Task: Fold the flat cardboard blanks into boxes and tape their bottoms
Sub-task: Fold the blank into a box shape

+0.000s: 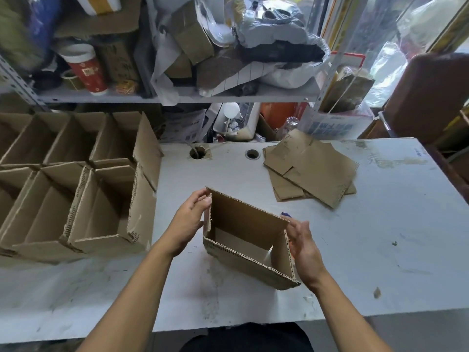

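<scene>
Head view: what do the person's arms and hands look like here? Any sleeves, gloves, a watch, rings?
Both forearms are bare up to the frame's lower edge; no sleeve shows. The left hand and right hand wear no gloves, and no watch, bracelet or ring is visible. Dark clothing shows at the bottom edge, between the arms.

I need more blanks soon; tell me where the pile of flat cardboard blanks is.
The flat cardboard blanks lie on the white table, far right of centre in the head view, beyond the right hand and right of two round holes.
</scene>
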